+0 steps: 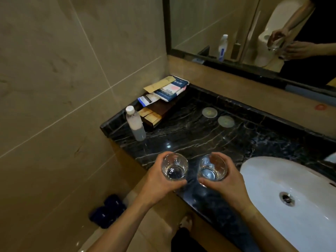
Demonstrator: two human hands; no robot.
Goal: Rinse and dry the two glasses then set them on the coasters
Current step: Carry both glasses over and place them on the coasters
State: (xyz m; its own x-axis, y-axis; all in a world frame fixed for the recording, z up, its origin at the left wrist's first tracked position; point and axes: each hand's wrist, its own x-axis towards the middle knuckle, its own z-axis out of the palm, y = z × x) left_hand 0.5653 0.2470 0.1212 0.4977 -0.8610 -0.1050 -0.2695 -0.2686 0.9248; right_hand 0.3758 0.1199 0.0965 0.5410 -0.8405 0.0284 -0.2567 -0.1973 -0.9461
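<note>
A: Status, left to right?

B: Counter is black marble. At its back-left corner, a tray of sachets; a water bottle stands at the left edge just in front of it. Both well clear of the hands.

A: Glasses?

B: Both off the surface, over the counter's front edge. Left hand wraps the left glass, fingers curled round the wall, thumb at the near side. Right hand grips the right glass the same way. Both upright, mouths up, side by side but not touching. Can't tell if they're wet or dry.

A: Coasters?

B: Two round ones toward the back edge: left coaster, right coaster, just beside each other, nothing on them.

A: Key geometry?

B: Coasters lie ahead of the grips and slightly right, between the tray and the sink. Pair line runs left-near-back to right-nearer-front, so no arm crossing needed: left glass to left coaster, right to right. Right hand looks a bit nearer its target.

A: Risk?

B: Rinse step would go right, to the sink, if not yet done. On placement, the glasses could clink, coasters being so close together.
</note>
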